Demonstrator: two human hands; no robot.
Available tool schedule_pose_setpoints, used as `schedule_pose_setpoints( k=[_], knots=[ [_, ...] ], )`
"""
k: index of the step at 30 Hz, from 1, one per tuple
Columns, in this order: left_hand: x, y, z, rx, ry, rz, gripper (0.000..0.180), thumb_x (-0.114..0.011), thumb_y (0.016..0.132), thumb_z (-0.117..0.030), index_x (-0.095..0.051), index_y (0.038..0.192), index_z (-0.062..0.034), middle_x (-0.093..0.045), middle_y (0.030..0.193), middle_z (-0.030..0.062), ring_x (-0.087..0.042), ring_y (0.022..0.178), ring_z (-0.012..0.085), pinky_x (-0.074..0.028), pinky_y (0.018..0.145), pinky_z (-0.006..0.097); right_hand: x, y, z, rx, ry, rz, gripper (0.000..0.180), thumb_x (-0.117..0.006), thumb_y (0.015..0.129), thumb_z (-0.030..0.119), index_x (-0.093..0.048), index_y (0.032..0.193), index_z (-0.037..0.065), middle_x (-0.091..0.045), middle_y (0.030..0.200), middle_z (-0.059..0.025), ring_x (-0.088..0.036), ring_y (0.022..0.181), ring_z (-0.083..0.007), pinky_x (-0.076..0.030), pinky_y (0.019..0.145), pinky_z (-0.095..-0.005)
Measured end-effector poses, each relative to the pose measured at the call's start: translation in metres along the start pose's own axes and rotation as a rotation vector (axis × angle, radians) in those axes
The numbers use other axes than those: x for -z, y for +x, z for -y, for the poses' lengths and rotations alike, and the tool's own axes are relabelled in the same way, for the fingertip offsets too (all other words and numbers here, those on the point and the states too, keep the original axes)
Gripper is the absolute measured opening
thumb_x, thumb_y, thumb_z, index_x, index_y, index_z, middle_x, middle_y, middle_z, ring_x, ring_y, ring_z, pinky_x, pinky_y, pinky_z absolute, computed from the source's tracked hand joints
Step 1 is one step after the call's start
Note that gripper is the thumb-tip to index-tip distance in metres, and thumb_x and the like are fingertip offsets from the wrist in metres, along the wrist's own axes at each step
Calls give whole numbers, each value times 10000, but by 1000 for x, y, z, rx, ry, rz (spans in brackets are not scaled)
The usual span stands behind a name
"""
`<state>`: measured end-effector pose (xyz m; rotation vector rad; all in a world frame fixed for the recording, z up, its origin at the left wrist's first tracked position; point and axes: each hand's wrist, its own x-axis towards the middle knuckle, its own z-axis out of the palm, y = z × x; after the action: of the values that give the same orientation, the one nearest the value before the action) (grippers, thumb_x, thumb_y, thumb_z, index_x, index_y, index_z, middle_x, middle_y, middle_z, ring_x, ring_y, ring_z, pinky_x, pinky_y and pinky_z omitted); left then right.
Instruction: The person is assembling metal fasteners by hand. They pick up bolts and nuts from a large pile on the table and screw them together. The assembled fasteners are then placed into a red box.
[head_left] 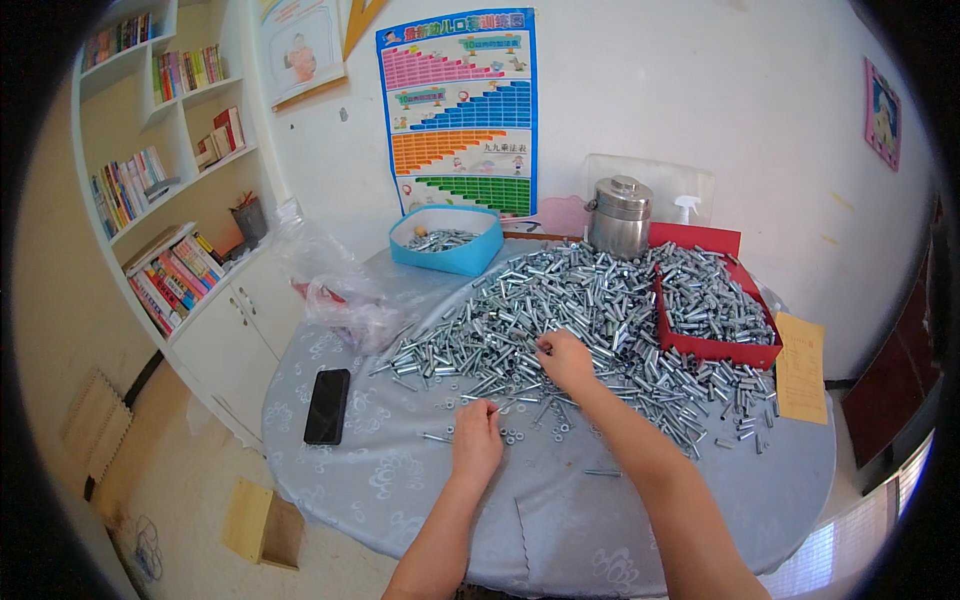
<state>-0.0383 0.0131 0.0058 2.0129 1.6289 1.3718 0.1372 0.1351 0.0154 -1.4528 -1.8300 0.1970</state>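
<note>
A large heap of silvery bolts and metal sleeves (500,320) spreads over the table. My left hand (477,440) is at the heap's near edge, its fingers pinched together on what looks like a bolt (507,404) pointing right. Small nuts and washers (512,436) lie scattered beside that hand. Farther up and to the right, my right hand (566,360) reaches into the heap with its fingers curled closed. Whatever those fingers hold is hidden. One loose bolt (603,472) rests on the cloth below the right hand, near the forearm.
A red box (722,352) full of metal sleeves stands at the right, a blue box (470,262) with more metal parts at the back left. Behind the heap is a steel canister (620,218). A black phone (327,407) and clear plastic bags (345,290) lie left.
</note>
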Motion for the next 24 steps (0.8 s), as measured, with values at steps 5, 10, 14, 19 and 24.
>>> schedule_pose_setpoints(
  k=[5,10,14,19,24],
  knots=[
    [-3,0,0,57,-135,0,68,-524,784,-16,-517,851,0,-553,822,163,-522,800,325,-422,716,382,26,-16,-2,-220,479,96,233,-691,714,142,-622,907,29,-636,828,-66,-601,714,-149,-473,657,-267],
    [-12,-2,0,106,-301,34,83,-543,813,-56,-518,867,1,-549,760,106,-535,689,215,-433,628,305,50,-48,-18,-232,833,138,237,-664,774,128,-608,965,-1,-629,847,-26,-571,752,-91,-453,683,-216],
    [-19,-6,4,265,-598,139,102,-558,848,-110,-531,874,-15,-530,705,10,-489,628,85,-407,574,230,73,-82,2,-261,748,231,248,-628,804,130,-620,1035,39,-619,863,-24,-555,762,-93,-445,689,-220],
    [-17,-5,-1,384,-768,206,93,-546,868,-128,-540,871,-35,-505,700,-42,-437,626,31,-364,560,187,89,-100,18,33,429,215,237,-597,804,123,-625,1038,102,-582,885,-63,-549,776,-178,-444,688,-278],
    [-16,-5,-5,343,-710,242,100,-543,873,-135,-546,867,-36,-497,701,-49,-423,631,25,-352,566,178,87,-103,23,191,247,169,235,-594,796,136,-630,1028,127,-578,929,-87,-561,849,-247,-458,728,-322]
  ],
)
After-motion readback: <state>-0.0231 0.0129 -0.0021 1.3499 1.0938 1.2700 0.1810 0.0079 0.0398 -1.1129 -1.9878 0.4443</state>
